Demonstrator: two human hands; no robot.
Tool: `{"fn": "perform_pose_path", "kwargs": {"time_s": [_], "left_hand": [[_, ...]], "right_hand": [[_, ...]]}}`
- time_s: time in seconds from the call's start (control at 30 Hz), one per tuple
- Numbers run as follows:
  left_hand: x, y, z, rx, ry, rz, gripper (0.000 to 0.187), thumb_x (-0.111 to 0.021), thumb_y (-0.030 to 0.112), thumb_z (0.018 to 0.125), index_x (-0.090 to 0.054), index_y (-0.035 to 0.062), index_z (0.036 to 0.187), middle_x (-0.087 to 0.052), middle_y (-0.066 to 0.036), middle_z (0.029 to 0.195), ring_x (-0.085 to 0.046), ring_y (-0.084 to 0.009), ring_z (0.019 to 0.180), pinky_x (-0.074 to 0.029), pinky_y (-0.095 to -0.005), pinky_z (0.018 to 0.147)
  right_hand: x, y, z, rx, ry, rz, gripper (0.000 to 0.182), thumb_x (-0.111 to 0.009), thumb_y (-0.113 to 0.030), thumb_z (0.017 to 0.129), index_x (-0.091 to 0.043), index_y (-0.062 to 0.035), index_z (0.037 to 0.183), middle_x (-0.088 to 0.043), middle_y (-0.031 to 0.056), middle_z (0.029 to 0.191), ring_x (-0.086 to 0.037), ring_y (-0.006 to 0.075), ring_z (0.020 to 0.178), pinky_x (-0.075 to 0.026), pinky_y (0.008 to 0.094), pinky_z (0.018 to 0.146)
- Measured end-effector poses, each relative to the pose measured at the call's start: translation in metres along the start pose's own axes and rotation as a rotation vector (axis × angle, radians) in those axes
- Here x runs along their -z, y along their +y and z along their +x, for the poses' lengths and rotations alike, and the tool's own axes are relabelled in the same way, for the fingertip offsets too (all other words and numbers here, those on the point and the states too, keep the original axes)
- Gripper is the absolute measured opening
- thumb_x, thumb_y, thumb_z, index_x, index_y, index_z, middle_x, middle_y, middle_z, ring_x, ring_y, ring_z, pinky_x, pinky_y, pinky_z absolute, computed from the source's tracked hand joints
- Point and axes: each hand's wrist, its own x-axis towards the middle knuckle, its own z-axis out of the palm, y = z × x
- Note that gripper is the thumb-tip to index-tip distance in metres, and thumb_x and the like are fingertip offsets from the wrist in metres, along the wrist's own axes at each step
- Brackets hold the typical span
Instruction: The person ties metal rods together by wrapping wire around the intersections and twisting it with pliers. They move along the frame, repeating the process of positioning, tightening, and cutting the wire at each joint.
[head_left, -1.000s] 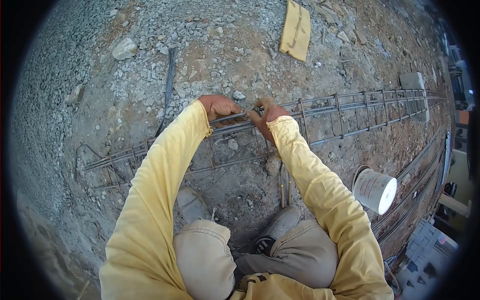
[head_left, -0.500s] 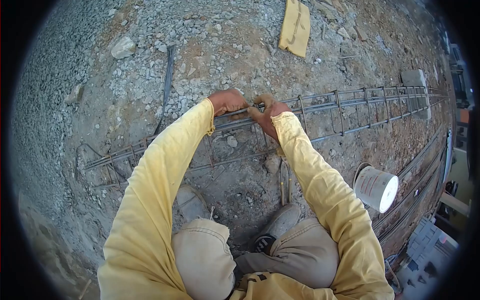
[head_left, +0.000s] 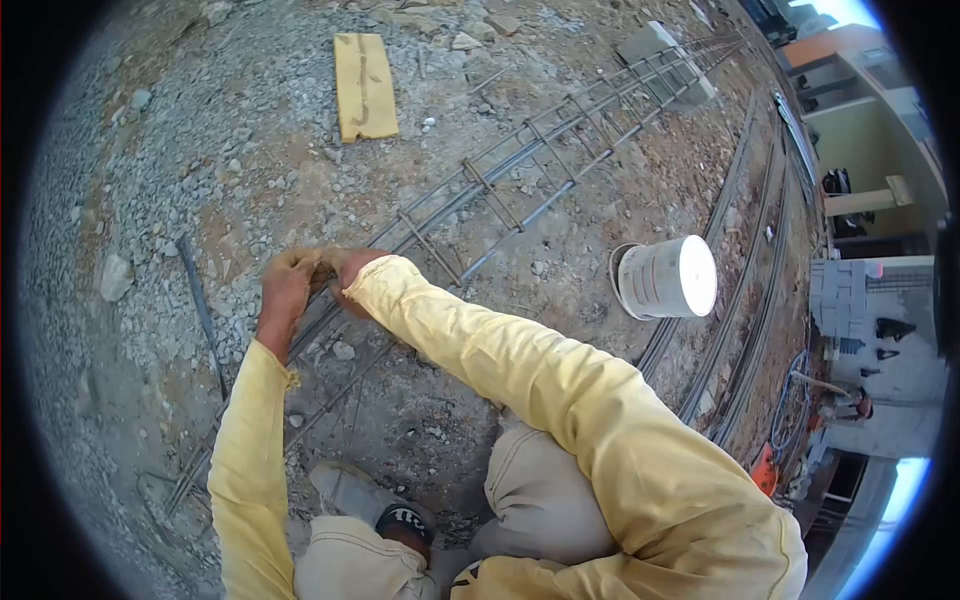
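A long rebar cage (head_left: pixel 477 177), made of thin steel bars with square stirrups, runs diagonally over the ground from lower left to upper right. At its near upper bars, my left hand (head_left: pixel 284 292) has its fingers curled in, with the tips close to my right hand. My right hand (head_left: pixel 352 268) comes in from the other side, bent at the wrist over the same bars, its fingers closed and partly hidden by the sleeve. Whatever sits between the two sets of fingertips is too small to make out.
A white bucket (head_left: pixel 655 278) lies tilted to the right. A concrete block (head_left: pixel 690 88) is under the cage's far end. Beyond the cage lies a yellow board (head_left: pixel 365 90); a dark strip (head_left: pixel 200 310) lies left of my hands. Long rods (head_left: pixel 745 325) stretch along the right.
My view has swung right, so the cage now slants and the buildings show more. Both hands appear further left and lower, close together at the cage's bars, fingers still closed.
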Motion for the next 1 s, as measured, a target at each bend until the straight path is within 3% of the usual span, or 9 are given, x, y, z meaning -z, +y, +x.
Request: {"fn": "perform_pose_path", "kwargs": {"time_s": [0.03, 0.1, 0.13, 0.2, 0.37, 0.5, 0.67, 0.9, 1.0], "left_hand": [[0.009, -0.019, 0.010, -0.041, -0.004, -0.073, 0.016, -0.061, 0.015, 0.098, -0.066, 0.0001, 0.100, -0.071, -0.008, 0.092, -0.068, -0.0158, 0.079, -0.055, -0.0285, 0.074], [0.020, -0.033, 0.014, -0.127, -0.040, -0.129, 0.014, -0.062, 0.017, 0.099, -0.065, 0.0039, 0.099, -0.070, -0.006, 0.092, -0.067, -0.0141, 0.081, -0.054, -0.0282, 0.076], [0.027, -0.037, 0.019, -0.160, -0.086, -0.148, 0.015, -0.063, 0.020, 0.099, -0.064, 0.0049, 0.098, -0.069, -0.005, 0.093, -0.067, -0.0133, 0.082, -0.054, -0.0280, 0.077], [0.023, -0.032, 0.012, -0.205, -0.036, -0.094, 0.017, -0.062, 0.024, 0.100, -0.064, 0.0072, 0.097, -0.065, 0.001, 0.088, -0.061, -0.0083, 0.079, -0.049, -0.0252, 0.072], [0.023, -0.027, 0.004, -0.225, 0.018, 0.091, 0.023, -0.061, 0.028, 0.101, -0.062, 0.0055, 0.102, -0.062, 0.000, 0.094, -0.058, -0.0079, 0.090, -0.048, -0.0276, 0.077], [0.058, -0.050, 0.039, -0.209, -0.062, 0.042, 0.028, -0.062, 0.027, 0.101, -0.061, 0.0026, 0.113, -0.061, -0.004, 0.108, -0.058, -0.0124, 0.100, -0.049, -0.0283, 0.085], [0.060, -0.049, 0.048, -0.217, -0.090, 0.174, 0.035, -0.059, 0.026, 0.101, -0.055, -0.0004, 0.124, -0.059, -0.008, 0.119, -0.056, -0.0162, 0.109, -0.047, -0.0305, 0.093], [0.029, -0.040, 0.030, -0.191, -0.048, 0.184, 0.036, -0.059, 0.024, 0.101, -0.053, 0.0001, 0.127, -0.058, -0.008, 0.120, -0.056, -0.0170, 0.110, -0.047, -0.0312, 0.093], [0.020, -0.038, 0.025, -0.184, -0.044, 0.180, 0.037, -0.059, 0.023, 0.100, -0.052, 0.0003, 0.128, -0.058, -0.008, 0.121, -0.056, -0.0173, 0.110, -0.047, -0.0316, 0.092]], "right_hand": [[-0.011, 0.016, 0.009, 0.099, 0.054, 0.026, 0.039, -0.063, -0.020, 0.081, -0.066, -0.0110, 0.118, -0.071, 0.0219, 0.103, -0.068, 0.0409, 0.100, -0.054, 0.0488, 0.081], [-0.017, 0.016, 0.024, 0.042, -0.027, -0.126, 0.040, -0.071, -0.024, 0.074, -0.070, -0.0115, 0.112, -0.072, 0.0191, 0.103, -0.069, 0.0393, 0.100, -0.055, 0.0490, 0.079], [-0.022, 0.018, 0.021, 0.073, 0.094, 0.000, 0.039, -0.075, -0.027, 0.070, -0.073, -0.0120, 0.106, -0.073, 0.0172, 0.101, -0.070, 0.0374, 0.097, -0.055, 0.0477, 0.078], [-0.078, 0.042, 0.102, 0.070, -0.130, -0.270, 0.037, -0.078, -0.031, 0.068, -0.076, -0.0161, 0.102, -0.074, 0.0147, 0.095, -0.071, 0.0332, 0.090, -0.056, 0.0456, 0.077], [-0.061, 0.053, 0.032, 0.268, 0.316, -0.161, 0.021, -0.075, -0.032, 0.071, -0.076, -0.0159, 0.084, -0.073, 0.0110, 0.082, -0.070, 0.0333, 0.078, -0.053, 0.0467, 0.063], [-0.008, 0.043, -0.025, 0.213, 0.072, -0.201, 0.022, -0.070, -0.033, 0.076, -0.078, -0.0190, 0.090, -0.074, 0.0086, 0.090, -0.071, 0.0311, 0.085, -0.054, 0.0447, 0.070], [0.002, 0.048, -0.057, 0.201, 0.105, -0.228, 0.026, -0.068, -0.031, 0.076, -0.078, -0.0184, 0.097, -0.075, 0.0088, 0.094, -0.071, 0.0300, 0.089, -0.054, 0.0438, 0.072], [-0.026, 0.037, 0.015, 0.169, -0.134, -0.092, 0.027, -0.064, -0.029, 0.080, -0.077, -0.0166, 0.100, -0.074, 0.0101, 0.101, -0.070, 0.0289, 0.095, -0.054, 0.0446, 0.079], [-0.040, 0.030, 0.031, 0.104, -0.087, -0.137, 0.026, -0.064, -0.029, 0.081, -0.077, -0.0173, 0.099, -0.073, 0.0087, 0.100, -0.070, 0.0270, 0.094, -0.053, 0.0439, 0.078]]}}
